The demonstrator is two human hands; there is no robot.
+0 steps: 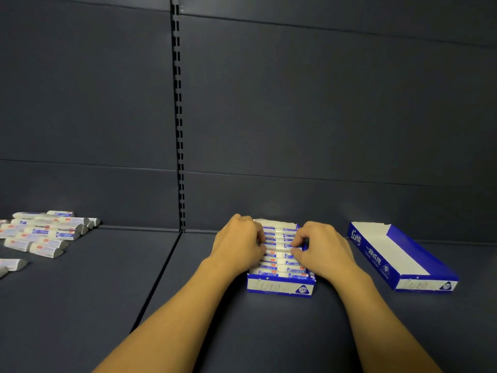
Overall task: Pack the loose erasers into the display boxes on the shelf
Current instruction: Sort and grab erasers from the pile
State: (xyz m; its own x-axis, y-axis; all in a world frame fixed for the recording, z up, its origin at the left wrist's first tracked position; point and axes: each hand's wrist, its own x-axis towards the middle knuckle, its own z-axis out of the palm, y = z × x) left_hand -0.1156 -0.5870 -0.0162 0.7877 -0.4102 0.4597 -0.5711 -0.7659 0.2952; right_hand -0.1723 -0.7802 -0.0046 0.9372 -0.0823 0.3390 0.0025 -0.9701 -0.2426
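Note:
A blue and white display box (279,287) stands on the shelf in front of me, filled with rows of wrapped erasers (279,266). My left hand (238,242) rests over the box's left side, its fingers curled onto the erasers. On the right side my right hand (321,247) does the same, fingertips pressing an eraser near the middle of the box. Whether either hand pinches an eraser is hidden by the fingers. A second display box (403,254), blue outside and white inside, lies open to the right with nothing in it. Several loose erasers (45,232) lie in a pile at the far left.
The dark shelf surface (107,292) has a seam running from the slotted upright (178,130) down toward me. Two more loose erasers (12,263) lie at the left edge. A dark back panel (322,103) closes the shelf behind the boxes.

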